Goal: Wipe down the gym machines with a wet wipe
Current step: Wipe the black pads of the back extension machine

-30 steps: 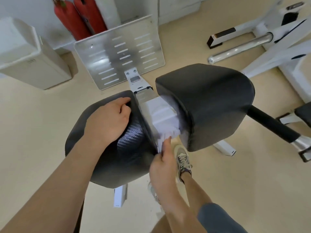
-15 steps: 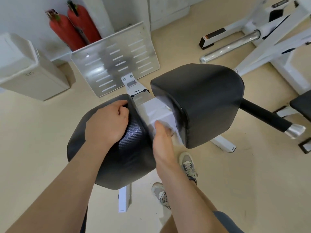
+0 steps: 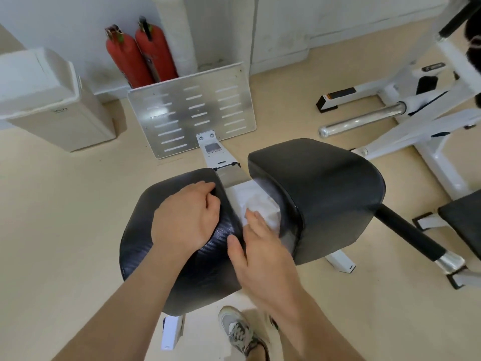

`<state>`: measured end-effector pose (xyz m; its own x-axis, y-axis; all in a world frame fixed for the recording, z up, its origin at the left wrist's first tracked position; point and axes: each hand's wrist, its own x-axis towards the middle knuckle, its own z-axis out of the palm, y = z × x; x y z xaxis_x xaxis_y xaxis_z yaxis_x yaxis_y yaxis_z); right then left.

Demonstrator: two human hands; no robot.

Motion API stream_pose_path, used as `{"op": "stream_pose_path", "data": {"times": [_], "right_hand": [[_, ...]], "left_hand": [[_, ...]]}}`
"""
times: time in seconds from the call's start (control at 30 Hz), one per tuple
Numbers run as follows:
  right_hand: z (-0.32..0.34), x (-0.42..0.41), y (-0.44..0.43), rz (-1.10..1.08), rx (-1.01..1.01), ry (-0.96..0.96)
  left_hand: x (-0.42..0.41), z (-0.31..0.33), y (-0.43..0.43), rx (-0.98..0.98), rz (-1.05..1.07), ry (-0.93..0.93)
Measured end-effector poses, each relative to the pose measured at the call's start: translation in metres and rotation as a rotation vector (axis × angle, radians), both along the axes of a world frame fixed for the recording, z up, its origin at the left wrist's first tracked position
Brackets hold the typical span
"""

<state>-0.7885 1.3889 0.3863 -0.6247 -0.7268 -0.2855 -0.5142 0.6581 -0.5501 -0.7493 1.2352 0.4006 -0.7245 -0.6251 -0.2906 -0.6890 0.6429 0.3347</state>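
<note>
My right hand (image 3: 263,256) presses the wipe (image 3: 261,208) flat-fingered into the gap between the pads, at its one o'clock; the gap runs twelve to six. My left hand (image 3: 186,220) grips the left pad (image 3: 145,243).

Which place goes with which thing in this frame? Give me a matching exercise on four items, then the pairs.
Things:
1. left hand
2. wet wipe
3. fire extinguishers
4. metal footplate

Places:
A. standing against the wall, behind the plate
B. in the gap between the two black pads, on the white frame
C. gripping the inner edge of the left black pad
D. tilted up on the floor at the far end of the frame

Pairs: 1-C, 2-B, 3-A, 4-D. The right hand reaches into that gap, its fingers on the wipe.
</note>
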Motion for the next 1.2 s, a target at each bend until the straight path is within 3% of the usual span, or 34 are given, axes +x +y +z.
{"op": "stream_pose_path", "data": {"times": [0.1, 0.17, 0.27, 0.43, 0.73, 0.9, 1.07, 1.2], "right_hand": [[0.024, -0.048, -0.021, 0.163, 0.247, -0.345], [0.037, -0.075, -0.042, 0.282, 0.387, -0.437], [0.038, -0.1, -0.08, 0.615, 0.663, -0.325], [0.008, -0.117, -0.117, 1.115, 0.864, -0.064], [-0.083, -0.151, -0.174, 1.143, 0.794, -0.136], [-0.117, -0.164, -0.196, 1.171, 0.827, 0.001], [-0.138, -0.198, -0.213, 1.024, 0.681, -0.05], [-0.141, -0.244, -0.234, 0.68, 0.507, -0.254]], "left_hand": [[0.001, -0.003, -0.001, 0.008, -0.013, 0.009], [0.001, -0.004, -0.002, 0.003, -0.016, 0.015], [0.001, -0.003, -0.003, -0.01, -0.042, -0.002], [0.002, -0.003, -0.003, 0.009, -0.04, -0.07], [-0.015, -0.005, -0.023, 0.196, -0.057, -0.219], [-0.057, -0.038, -0.058, 0.323, -0.09, -0.354], [-0.093, -0.095, -0.09, 0.365, -0.102, -0.374], [-0.117, -0.128, -0.126, 0.565, 0.051, -0.327]]}}
